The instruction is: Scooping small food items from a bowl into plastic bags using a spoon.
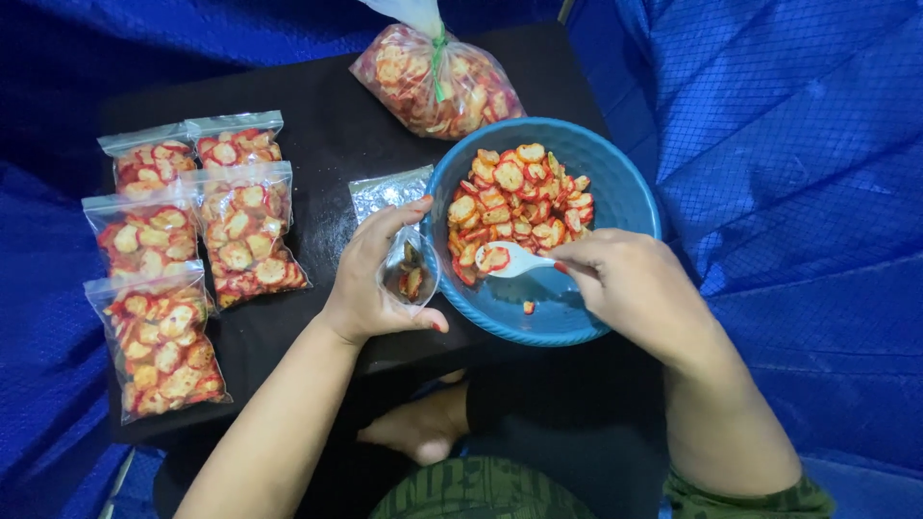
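Bare hand (630, 284), smooth white spoon (514, 259)

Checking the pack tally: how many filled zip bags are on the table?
5, all left of the blue bowl: two at back, two mid, one in front. None look hidden.

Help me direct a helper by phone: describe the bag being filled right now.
Find the blue bowl on the black table. At its left rim the left hand holds a small clear bag; unlike the full bags further left, it is nearly empty.
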